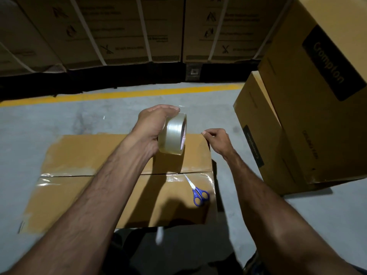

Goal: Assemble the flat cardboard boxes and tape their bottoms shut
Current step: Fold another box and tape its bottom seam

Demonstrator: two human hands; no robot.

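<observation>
One tape roll (175, 133) in the left grip (153, 128), right grip (215, 138) pinched on nothing visible, one scissors (198, 192), one box (99, 155).

A single wide-angle camera, worn on the person's head, looks forward and steeply down over both outstretched forearms to a cardboard box (127, 175) lying close below on the grey concrete floor (39, 124). The view is near enough that the arms fill the lower half of the frame, running in from the bottom corners. Farther out, the lens takes in a yellow floor line (123, 94) crossing the middle distance and a wall of stacked cartons (119, 30) along the top edge, bowed by the wide angle. Two tall brown cartons (309, 108) crowd the right side, leaning inward with the distortion. There is no second view.
</observation>
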